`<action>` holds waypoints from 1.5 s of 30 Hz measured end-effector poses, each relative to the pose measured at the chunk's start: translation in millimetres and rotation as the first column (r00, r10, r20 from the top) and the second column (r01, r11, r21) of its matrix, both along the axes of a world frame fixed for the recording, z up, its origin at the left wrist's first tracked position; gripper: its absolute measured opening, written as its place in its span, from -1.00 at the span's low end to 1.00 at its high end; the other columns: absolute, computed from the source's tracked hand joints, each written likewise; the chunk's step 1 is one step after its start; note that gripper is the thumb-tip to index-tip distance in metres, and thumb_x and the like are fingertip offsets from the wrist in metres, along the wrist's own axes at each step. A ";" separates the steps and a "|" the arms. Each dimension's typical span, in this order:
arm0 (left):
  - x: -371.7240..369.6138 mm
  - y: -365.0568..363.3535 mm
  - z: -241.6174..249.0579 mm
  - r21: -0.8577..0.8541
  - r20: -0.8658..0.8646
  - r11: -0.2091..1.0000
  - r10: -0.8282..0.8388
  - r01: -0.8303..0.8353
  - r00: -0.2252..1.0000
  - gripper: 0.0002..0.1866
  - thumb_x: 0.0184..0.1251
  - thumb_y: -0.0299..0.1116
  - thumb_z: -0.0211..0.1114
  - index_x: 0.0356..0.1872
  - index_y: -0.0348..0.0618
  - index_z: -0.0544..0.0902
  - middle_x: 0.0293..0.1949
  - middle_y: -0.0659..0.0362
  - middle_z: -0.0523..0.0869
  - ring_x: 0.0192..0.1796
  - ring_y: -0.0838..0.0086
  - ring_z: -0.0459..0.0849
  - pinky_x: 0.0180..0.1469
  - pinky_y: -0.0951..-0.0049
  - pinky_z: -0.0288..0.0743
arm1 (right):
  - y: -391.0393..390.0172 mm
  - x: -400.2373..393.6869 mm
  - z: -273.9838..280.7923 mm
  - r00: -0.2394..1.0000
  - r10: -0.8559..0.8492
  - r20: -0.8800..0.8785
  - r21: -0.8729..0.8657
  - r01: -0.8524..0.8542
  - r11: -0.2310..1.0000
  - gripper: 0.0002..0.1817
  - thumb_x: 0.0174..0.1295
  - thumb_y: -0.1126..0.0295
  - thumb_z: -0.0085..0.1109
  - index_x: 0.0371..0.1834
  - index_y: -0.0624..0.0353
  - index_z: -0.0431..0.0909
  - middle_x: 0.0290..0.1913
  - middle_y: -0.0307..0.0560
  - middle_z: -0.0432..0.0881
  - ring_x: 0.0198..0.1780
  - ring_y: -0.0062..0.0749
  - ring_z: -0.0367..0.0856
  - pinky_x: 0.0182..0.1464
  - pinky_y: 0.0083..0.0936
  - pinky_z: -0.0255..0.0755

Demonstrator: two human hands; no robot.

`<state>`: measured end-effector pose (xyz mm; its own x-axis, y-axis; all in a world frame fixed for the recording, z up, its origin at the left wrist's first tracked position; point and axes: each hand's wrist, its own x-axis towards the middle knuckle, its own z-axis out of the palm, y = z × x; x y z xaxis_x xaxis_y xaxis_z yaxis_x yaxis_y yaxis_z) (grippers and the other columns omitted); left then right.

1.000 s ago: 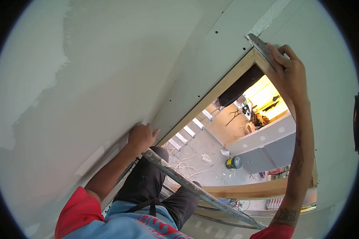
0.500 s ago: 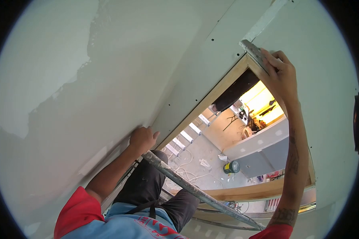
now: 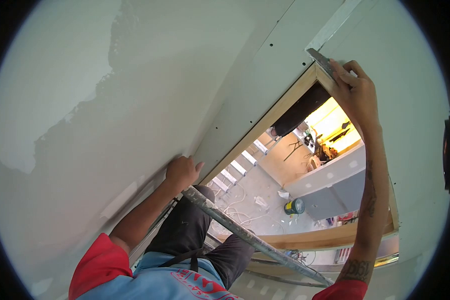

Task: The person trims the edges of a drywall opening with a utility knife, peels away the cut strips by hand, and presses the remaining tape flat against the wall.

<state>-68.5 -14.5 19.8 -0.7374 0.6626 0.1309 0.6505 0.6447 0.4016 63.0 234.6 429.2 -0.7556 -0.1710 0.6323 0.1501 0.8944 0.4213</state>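
Observation:
My right hand (image 3: 357, 92) is closed on a putty knife (image 3: 321, 61), its grey blade edge-on to the wall at the upper corner of a wood-framed opening (image 3: 280, 117). The blade meets the lower end of a whitish strip of joint compound (image 3: 335, 22) on the drywall. Low on the left, my left hand (image 3: 182, 172) lies against the wall with fingers curled and thumb sticking out. Its fingertips are hidden, so what it grips, if anything, does not show. Just below that hand runs a paint-spattered metal rail (image 3: 240, 230).
Through the opening, far below, a floor shows with a green bucket (image 3: 294, 206), cables (image 3: 235, 212) and a ladder (image 3: 237, 167). A dark-clothed limb (image 3: 300, 116) of another person appears near the opening's upper edge. Screw heads (image 3: 271, 45) dot the drywall.
The whole view has shifted slightly. The putty knife stays near the opening's corner, with its blade seen a little thinner. My left hand keeps its place against the wall.

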 end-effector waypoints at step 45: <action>-16.7 81.1 190.1 0.704 -0.455 0.643 0.083 0.302 0.887 -0.45 0.46 -0.22 0.28 0.36 -0.30 0.47 0.26 -0.16 0.55 0.26 -0.10 0.58 0.28 0.04 0.53 | -30.0 82.4 -297.2 0.954 -0.200 -0.225 -0.632 0.014 0.775 -0.53 0.41 0.32 0.25 0.36 0.22 0.57 -0.42 0.19 0.61 -0.43 -0.03 0.63 -0.37 -0.20 0.44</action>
